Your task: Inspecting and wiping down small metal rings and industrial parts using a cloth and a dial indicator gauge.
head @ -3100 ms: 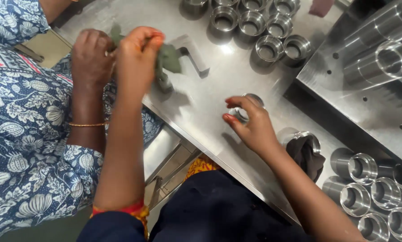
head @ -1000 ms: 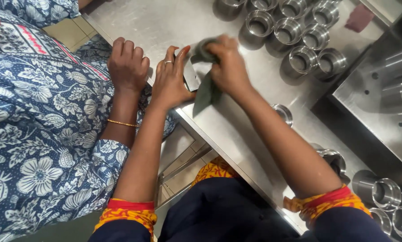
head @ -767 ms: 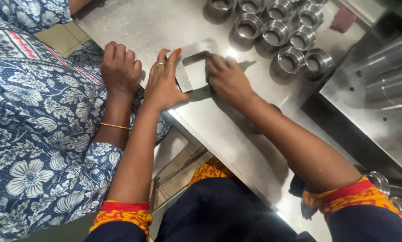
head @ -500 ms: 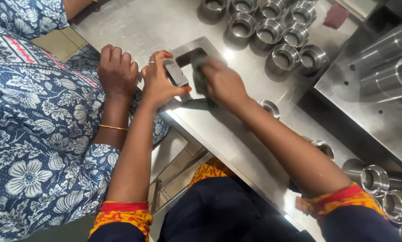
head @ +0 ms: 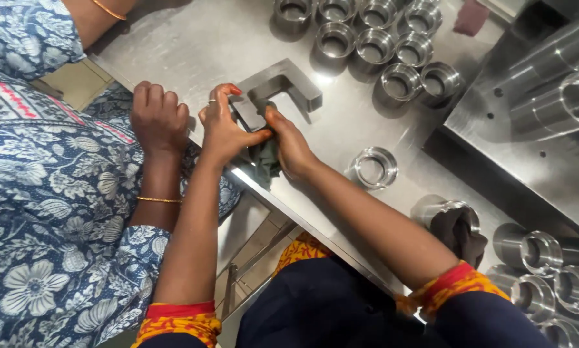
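Steel table [head: 193,45], rings nearby: left hand [head: 224,129] grips U-shaped metal block [head: 276,87], right hand [head: 291,145] clenches green cloth [head: 264,158] on it. Block near edge, w/ hard rubbing could slip off.

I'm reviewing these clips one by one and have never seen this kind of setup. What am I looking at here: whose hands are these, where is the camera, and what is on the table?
There is no machine here. The camera sits on a person's head and looks down at their own two bare arms, which come up from the bottom of the picture. Their left hand steadies a U-shaped metal bracket near the edge of a steel table. Their right hand presses a dark green cloth against that bracket. The third hand, resting on the table edge beside them, belongs to a co-worker in a blue flowered garment. On the table lie a cluster of short metal rings at the top, one single ring near the right arm, and more rings at the lower right. Large metal cylinders lie on a plate at the right.
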